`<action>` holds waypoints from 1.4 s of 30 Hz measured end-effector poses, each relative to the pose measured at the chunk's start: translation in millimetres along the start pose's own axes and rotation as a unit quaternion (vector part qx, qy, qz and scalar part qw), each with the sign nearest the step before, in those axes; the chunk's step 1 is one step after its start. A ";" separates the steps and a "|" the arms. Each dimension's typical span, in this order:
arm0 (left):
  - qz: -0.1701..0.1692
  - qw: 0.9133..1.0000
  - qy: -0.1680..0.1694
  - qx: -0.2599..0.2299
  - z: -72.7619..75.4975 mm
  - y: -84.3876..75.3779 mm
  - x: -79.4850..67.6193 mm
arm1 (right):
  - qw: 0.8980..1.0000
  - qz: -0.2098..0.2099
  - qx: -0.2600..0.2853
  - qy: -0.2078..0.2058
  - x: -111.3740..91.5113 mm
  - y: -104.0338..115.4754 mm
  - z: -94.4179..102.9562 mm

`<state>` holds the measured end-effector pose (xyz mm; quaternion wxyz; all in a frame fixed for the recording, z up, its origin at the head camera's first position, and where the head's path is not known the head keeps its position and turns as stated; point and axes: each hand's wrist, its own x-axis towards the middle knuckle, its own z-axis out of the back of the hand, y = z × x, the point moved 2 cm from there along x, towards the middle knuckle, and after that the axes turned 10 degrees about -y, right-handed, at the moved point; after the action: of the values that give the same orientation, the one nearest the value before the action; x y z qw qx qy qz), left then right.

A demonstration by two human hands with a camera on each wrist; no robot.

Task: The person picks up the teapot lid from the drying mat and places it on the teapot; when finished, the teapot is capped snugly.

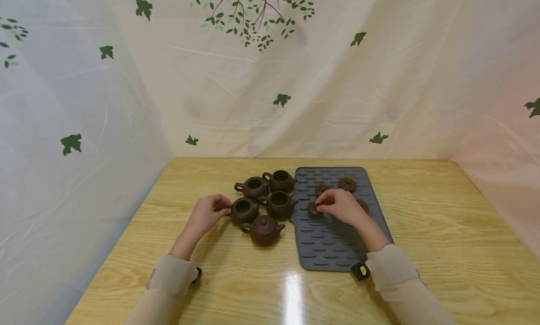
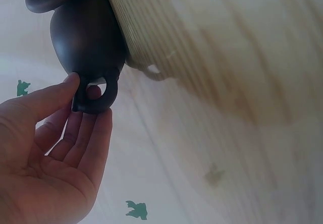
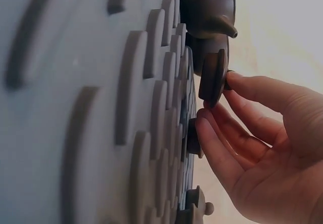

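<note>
My left hand (image 1: 206,215) holds the handle (image 2: 103,103) of a dark brown teapot (image 1: 243,218) that has no lid on. Its thumb and fingers are at the handle, and the pot stands on the table. With my right hand (image 1: 343,207) I pinch a round brown teapot lid (image 3: 214,77) by its knob; the right wrist view shows the lid just off the grey ridged mat (image 1: 325,252). Right of the left hand's pot are more lidless teapots, (image 1: 255,190) among them, and a lidded teapot (image 1: 265,233) in front.
More lids lie on the mat: one lid (image 1: 322,189) behind the right hand, another lid (image 1: 347,184) at the back right, and a partly hidden lid (image 1: 363,206). The wooden table (image 1: 236,287) is bounded by a printed curtain (image 1: 236,114).
</note>
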<state>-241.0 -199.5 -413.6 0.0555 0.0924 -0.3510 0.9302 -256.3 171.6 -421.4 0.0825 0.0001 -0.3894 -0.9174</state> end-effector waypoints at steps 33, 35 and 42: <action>0.001 1.000 0.000 0.009 -1.2 1.4 1.6 | 0.999 0.038 0.028 -0.005 6.3 39.6 3.5; 0.002 1.000 0.000 0.009 -1.2 1.2 1.5 | 0.999 0.038 0.034 -0.005 6.6 43.4 2.6; 0.005 1.000 -0.001 0.006 -1.6 0.6 0.7 | 0.998 0.043 0.037 0.002 8.6 57.0 -2.9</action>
<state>-242.0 -198.9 -415.0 0.0500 0.0922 -0.3462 0.9323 -256.0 129.3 -382.2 0.1226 -0.0122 -0.4228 -0.8978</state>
